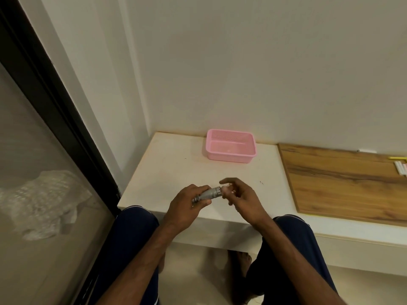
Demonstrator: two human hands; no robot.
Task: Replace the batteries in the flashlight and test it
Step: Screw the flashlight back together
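**Both hands on the flashlight above the tabletop's near edge**

Forearms come up from six o'clock over dark-trousered knees, and they meet dead centre. Left hand has its grip pressed around the silver flashlight, fingers curled over the barrel, thumb underneath. That flashlight lies tilted, its wider ribbed end pointing toward two o'clock, held in the air just above the white tabletop.

Right hand sits at three o'clock of the flashlight, fingertips pinching a small pale piece right at the ribbed end. It is blurred, so whether that is a cap or a battery cannot be told, nor whether it touches the flashlight or stands just off it.

Up at twelve o'clock from the hands, against the wall, a pink basket with a perforated back wall rests on the tabletop, well apart from the action. Out at three o'clock lies a wooden board, with a few pale sticks at its far right edge. Over at nine o'clock, a dark-framed glass door.
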